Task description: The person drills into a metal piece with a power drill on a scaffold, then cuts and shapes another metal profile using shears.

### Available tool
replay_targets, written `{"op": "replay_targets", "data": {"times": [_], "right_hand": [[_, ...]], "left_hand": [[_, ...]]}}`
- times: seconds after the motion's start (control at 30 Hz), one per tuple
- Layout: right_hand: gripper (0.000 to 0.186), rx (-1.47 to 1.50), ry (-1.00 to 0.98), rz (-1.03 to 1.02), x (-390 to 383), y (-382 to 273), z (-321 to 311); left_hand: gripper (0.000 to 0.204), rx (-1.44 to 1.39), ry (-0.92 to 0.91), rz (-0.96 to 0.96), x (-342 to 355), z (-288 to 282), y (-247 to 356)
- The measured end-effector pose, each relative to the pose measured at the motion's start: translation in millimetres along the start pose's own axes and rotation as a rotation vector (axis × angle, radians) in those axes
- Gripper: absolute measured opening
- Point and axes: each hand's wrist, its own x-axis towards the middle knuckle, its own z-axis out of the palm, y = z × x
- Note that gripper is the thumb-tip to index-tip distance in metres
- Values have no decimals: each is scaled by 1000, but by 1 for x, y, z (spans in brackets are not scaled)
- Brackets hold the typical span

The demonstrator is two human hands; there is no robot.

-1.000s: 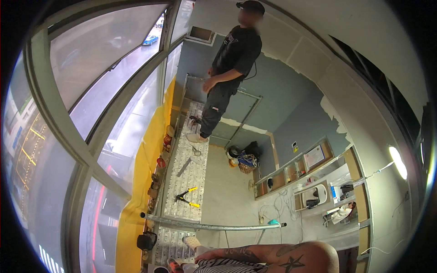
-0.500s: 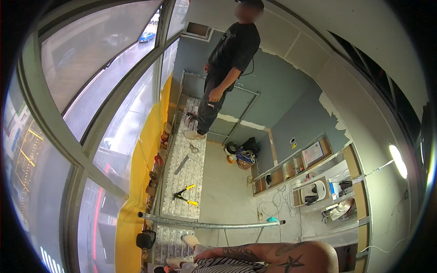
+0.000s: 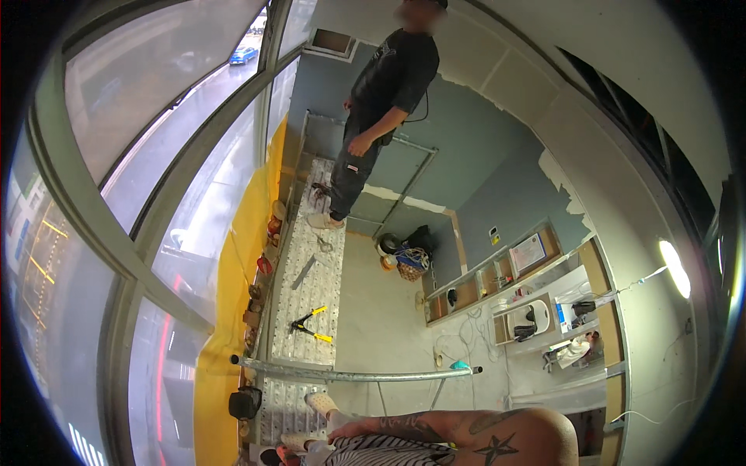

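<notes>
My tattooed right arm crosses the lower edge from the right, and my right hand (image 3: 351, 429) hangs low in front of my striped shirt (image 3: 381, 452). Its fingers are too small and partly hidden, so any hold cannot be made out. My left hand does not show clearly. At the bottom edge is a small dark and reddish thing (image 3: 284, 457) I cannot identify. My light shoes stand on a perforated metal scaffold plank (image 3: 291, 408). Beyond a metal crossbar (image 3: 350, 376), yellow-and-black long-handled cutters (image 3: 312, 325) lie spread on the plank, near a flat grey strip (image 3: 304, 272).
Another person (image 3: 388, 85) in dark clothes stands at the plank's far end. Windows and a yellow sheet (image 3: 225, 334) run along the left. Below on the right are shelves (image 3: 497, 276), cables and a white basin (image 3: 522, 320). A bag pile (image 3: 412, 252) sits on the floor; a lit tube (image 3: 674, 269) hangs right.
The whole view has shifted slightly, with the scene sliding a little left and upward. The cutters still lie on the plank, and my right hand stays low.
</notes>
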Motion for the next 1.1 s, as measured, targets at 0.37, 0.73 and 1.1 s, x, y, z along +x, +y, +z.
{"op": "replay_targets", "data": {"times": [0.37, 0.73, 1.1], "right_hand": [[45, 29, 25, 14, 3, 3, -2], [45, 62, 44, 35, 2, -3, -15], [46, 350, 148, 287, 38, -7, -72]], "left_hand": [[26, 4, 11, -13, -7, -4, -11], [28, -15, 33, -32, -15, -11, -26], [29, -140, 110, -55, -62, -41, -128]]}}
